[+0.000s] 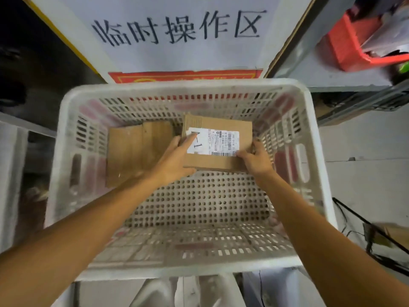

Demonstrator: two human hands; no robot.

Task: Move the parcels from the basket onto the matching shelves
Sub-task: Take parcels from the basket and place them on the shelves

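Nearest item: your left forearm (88, 218) and right forearm (321, 218), reaching over the near rim of the white perforated basket (181, 85). Item in hand: labelled parcel (221, 162), a flat brown cardboard carton toward the basket's far wall, right of centre; whether it has left the basket floor cannot be told. Marking: white shipping label (212, 141) on its top face, handwritten "A-1" beside barcodes. Left hand (174, 158): clamped on the carton's left edge, one digit laid across the label, the rest tucked under and out of sight. Right hand (254, 161): fingers curled round the near right corner, pinching it. Handling, by judgement: light, rigid corrugated board. The dry matt faces should give good friction, though corners and flap edges may crush if you squeeze hard. Best hold: opposite edges, as you have it, label upward so you can read the shelf code. Second item: plain parcel (132, 151), flat cardboard on the left of the basket floor, just beside the first, untouched. Beyond the basket's far wall: white sign (177, 27) with black characters. Far right of the basket: red crate (354, 49).
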